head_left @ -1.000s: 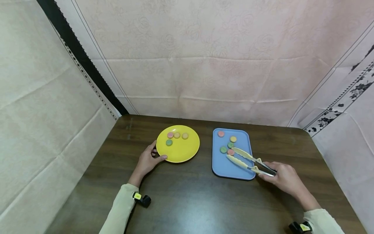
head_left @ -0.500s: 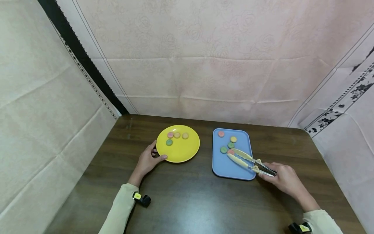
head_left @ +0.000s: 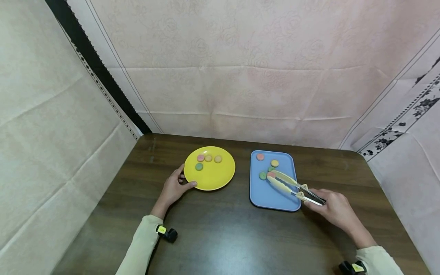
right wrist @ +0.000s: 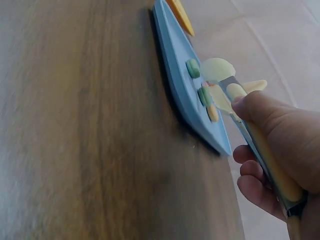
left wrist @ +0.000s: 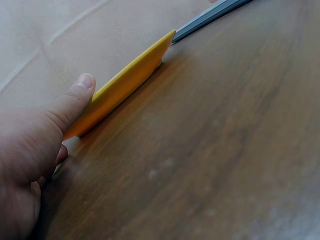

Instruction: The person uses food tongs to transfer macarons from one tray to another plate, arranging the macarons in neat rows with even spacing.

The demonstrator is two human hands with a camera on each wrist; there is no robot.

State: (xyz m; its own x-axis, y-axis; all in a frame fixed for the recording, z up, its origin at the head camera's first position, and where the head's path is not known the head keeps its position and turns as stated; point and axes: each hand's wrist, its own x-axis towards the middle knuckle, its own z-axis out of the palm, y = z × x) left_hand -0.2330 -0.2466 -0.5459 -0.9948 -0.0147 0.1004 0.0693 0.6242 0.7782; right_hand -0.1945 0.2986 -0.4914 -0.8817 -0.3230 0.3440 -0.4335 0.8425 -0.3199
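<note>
My left hand [head_left: 173, 191] holds the near-left rim of a yellow plate [head_left: 211, 181], thumb at the edge; in the left wrist view the thumb [left wrist: 80, 95] presses on its rim. Several small macarons, pink, yellowish and green [head_left: 199, 167], lie on the plate's far half. My right hand [head_left: 331, 208] grips a pair of cream-tipped tongs [head_left: 280, 186] over a blue tray [head_left: 264, 196]. The tong tips lie on either side of a pink macaron [head_left: 271, 174], partly covering it. Close beside it are two green macarons, one [head_left: 262, 175] at the left, the other [head_left: 270, 169] partly hidden behind the tongs.
Farther back on the tray sit another pink macaron [head_left: 260, 156] and a yellow one [head_left: 274, 163]. Plate and tray stand apart on a dark wooden table [head_left: 220, 236]. Pale patterned cloth [head_left: 240, 91] hangs behind the table's far edge and along its sides.
The tongs' tips have drawn closer together around the pink macaron and cover more of the green one behind. My left hand and the plate stay where they were.
</note>
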